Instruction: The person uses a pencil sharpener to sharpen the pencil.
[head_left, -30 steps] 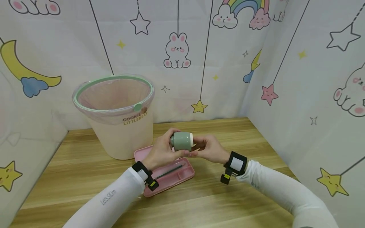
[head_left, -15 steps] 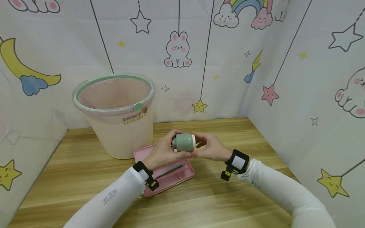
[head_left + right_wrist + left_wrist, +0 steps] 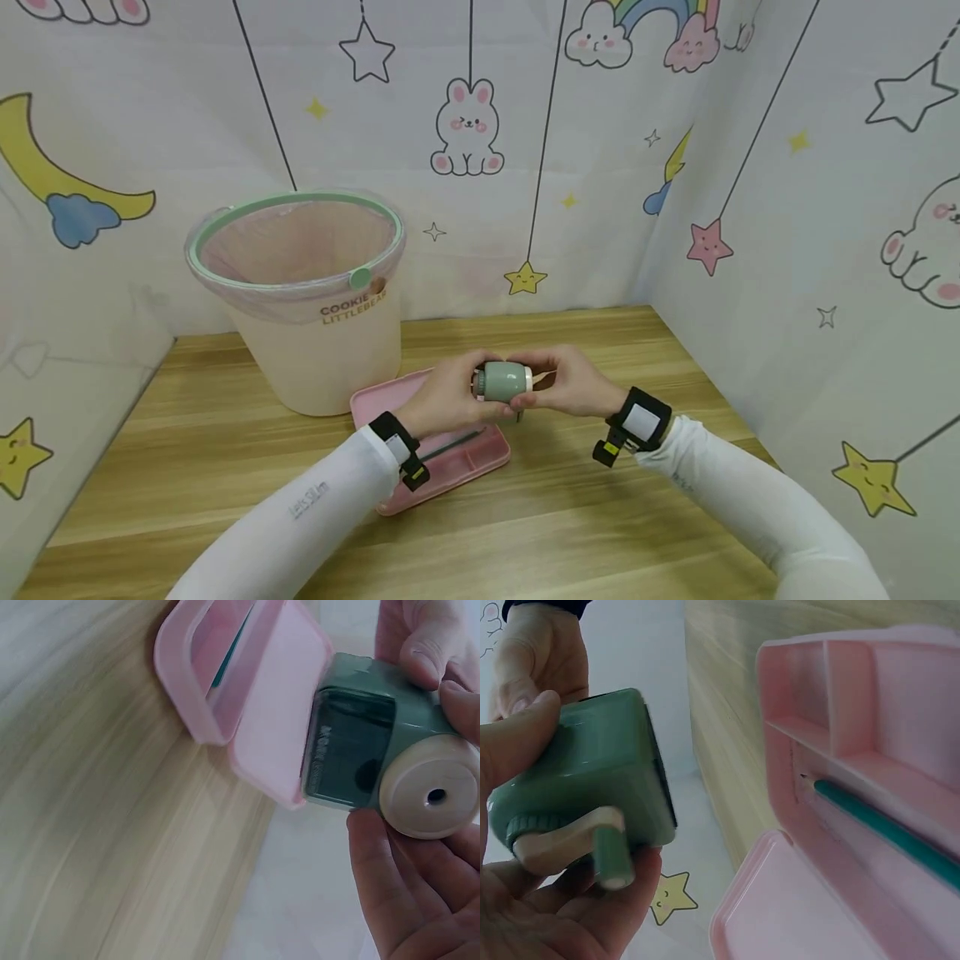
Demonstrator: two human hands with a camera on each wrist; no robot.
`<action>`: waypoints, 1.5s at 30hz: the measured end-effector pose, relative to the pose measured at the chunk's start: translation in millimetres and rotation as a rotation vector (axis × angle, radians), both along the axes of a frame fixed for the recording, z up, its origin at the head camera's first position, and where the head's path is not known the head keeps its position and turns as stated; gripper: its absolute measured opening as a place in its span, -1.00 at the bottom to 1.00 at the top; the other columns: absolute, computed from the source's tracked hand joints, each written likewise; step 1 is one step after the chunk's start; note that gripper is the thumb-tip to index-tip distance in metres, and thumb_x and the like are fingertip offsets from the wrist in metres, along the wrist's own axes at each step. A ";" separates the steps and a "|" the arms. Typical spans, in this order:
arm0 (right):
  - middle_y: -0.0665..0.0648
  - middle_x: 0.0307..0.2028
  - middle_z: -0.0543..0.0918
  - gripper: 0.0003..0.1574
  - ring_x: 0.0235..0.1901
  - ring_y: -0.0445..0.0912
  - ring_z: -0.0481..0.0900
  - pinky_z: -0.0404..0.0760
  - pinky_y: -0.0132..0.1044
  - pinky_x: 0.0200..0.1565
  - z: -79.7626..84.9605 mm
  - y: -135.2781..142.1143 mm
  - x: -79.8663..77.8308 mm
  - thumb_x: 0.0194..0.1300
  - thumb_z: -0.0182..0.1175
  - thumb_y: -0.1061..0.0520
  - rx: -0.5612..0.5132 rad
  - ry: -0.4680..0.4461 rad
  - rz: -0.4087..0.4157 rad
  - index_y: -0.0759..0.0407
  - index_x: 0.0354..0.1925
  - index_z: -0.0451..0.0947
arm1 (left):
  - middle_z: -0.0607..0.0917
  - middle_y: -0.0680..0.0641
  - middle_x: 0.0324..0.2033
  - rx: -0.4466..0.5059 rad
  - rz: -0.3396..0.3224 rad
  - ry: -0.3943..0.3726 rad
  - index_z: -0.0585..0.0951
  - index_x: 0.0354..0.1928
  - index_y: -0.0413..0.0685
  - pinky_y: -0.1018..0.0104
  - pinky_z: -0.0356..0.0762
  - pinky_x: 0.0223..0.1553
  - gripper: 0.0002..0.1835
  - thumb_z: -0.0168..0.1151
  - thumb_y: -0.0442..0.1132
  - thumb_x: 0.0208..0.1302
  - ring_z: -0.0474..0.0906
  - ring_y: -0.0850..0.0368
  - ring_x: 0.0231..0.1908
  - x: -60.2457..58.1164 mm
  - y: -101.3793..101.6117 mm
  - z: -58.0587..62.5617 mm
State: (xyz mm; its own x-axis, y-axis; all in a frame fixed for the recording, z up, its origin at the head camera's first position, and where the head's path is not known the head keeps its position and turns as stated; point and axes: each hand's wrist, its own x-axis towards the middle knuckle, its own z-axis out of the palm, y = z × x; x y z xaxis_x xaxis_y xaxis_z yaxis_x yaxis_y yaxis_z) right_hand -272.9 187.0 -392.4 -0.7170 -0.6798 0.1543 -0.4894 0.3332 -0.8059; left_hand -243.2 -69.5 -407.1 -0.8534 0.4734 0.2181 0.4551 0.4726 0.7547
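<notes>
A green hand-crank pencil sharpener (image 3: 504, 382) is held up between both hands, over the right end of an open pink pencil case (image 3: 480, 457). My left hand (image 3: 453, 392) grips its crank end, thumb on one side and fingers on the other. In the left wrist view the cream crank arm (image 3: 566, 838) with its green knob shows. My right hand (image 3: 566, 382) holds the opposite end by thumb and fingers, near the cream round front (image 3: 431, 787) with its pencil hole. A dark see-through shavings drawer (image 3: 349, 750) shows in the right wrist view. A green pencil (image 3: 889, 829) lies in the case.
A cream bin (image 3: 322, 358) with a green rim and a clear liner stands at the back left of the wooden table (image 3: 600, 517). Printed fabric walls (image 3: 600, 208) close off the back and both sides.
Both hands have shifted a little to the right with the sharpener, which has turned slightly. A small dark part now shows below it. The pencil case has stayed put.
</notes>
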 end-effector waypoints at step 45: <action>0.49 0.34 0.71 -0.16 0.22 0.19 0.76 0.86 -0.24 0.06 -38.4 47.7 -2.1 0.32 0.56 0.32 0.193 -0.071 -0.058 0.48 0.48 0.51 | 0.83 -0.12 0.11 -0.325 -0.059 0.018 0.59 0.41 -0.13 0.11 0.79 0.09 -0.35 0.58 -0.01 0.42 0.80 0.04 0.02 -19.9 63.7 -47.9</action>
